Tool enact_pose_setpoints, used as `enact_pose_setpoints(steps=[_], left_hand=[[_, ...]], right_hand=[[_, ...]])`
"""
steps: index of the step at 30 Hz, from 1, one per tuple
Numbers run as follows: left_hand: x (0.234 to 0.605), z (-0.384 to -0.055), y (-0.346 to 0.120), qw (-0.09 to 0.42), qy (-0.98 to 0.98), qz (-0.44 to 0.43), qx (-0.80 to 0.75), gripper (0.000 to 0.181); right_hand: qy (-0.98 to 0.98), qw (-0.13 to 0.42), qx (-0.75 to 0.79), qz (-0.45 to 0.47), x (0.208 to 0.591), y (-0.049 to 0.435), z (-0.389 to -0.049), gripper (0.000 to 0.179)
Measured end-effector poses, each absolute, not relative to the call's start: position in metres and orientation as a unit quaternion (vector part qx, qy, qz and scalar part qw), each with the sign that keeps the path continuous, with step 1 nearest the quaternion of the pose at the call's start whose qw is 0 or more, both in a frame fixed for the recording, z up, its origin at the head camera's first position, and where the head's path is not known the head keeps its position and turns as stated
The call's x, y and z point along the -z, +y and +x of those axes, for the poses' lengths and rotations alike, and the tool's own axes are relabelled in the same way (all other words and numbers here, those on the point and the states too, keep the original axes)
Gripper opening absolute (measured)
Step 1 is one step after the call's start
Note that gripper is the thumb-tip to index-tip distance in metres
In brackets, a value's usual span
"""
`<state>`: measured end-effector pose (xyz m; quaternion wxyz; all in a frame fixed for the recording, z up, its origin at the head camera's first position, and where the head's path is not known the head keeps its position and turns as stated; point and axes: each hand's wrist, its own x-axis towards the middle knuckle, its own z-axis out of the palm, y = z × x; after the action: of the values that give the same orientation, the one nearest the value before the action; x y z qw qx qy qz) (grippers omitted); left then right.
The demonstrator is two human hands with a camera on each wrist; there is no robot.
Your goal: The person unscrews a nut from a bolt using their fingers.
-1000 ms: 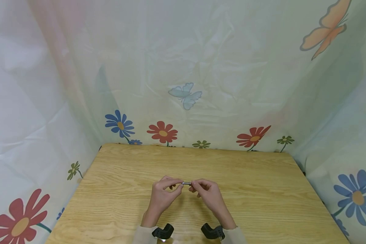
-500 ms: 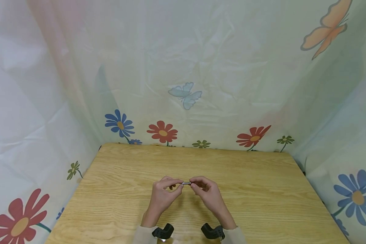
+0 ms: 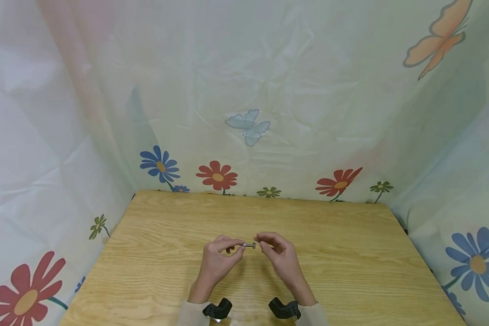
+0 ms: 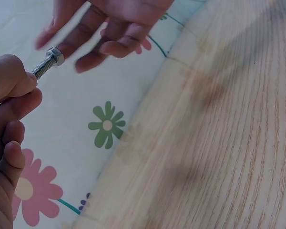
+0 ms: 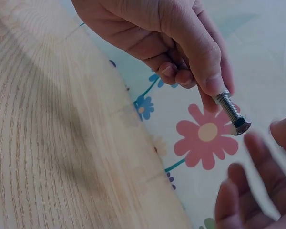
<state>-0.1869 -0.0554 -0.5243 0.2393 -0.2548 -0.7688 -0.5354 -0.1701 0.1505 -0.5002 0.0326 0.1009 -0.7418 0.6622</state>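
A silver metal bolt [image 3: 250, 245] with a hex head is held up above the table, lying about level in the head view. My left hand [image 3: 218, 260] pinches its far end from the head between thumb and index finger. In the right wrist view, the threaded shank of the bolt [image 5: 231, 109] shows, and a metal ring-like edge sits by the left fingertips, mostly covered by them. My right hand [image 3: 280, 258] is just off the hex head, fingers loosely bent and parted, holding nothing. Its fingers look blurred in the left wrist view.
Both hands are above a light wood table [image 3: 146, 253]. A pale curtain [image 3: 301, 113] printed with flowers and butterflies stands around its back and sides. Black wrist devices [image 3: 218, 309] sit on both sleeves.
Earlier the right thumb and fingers were on the bolt's head, shifting their grip; now they have come away to the right, baring the head. The left hand has stayed in place.
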Motion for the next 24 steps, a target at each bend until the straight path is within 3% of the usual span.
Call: enact_pose_setpoints(steps=[5, 9, 24], left_hand=[[0.5224, -0.1864, -0.0547, 0.244, -0.765, -0.254, 0.539, 0.016], [0.5212, -0.1862, -0.0542, 0.247, -0.761, -0.262, 0.54, 0.017], [0.5234, -0.188, -0.0551, 0.24, -0.773, -0.261, 0.526, 0.016]], right_hand=[[-0.767, -0.004, -0.641, 0.017, 0.4997, 0.1476, -0.1713, 0.025], [-0.772, -0.039, -0.634, -0.001, 0.4991, 0.1453, -0.1712, 0.034], [-0.755, -0.018, -0.655, 0.037, 0.4962, 0.1462, -0.1709, 0.022]])
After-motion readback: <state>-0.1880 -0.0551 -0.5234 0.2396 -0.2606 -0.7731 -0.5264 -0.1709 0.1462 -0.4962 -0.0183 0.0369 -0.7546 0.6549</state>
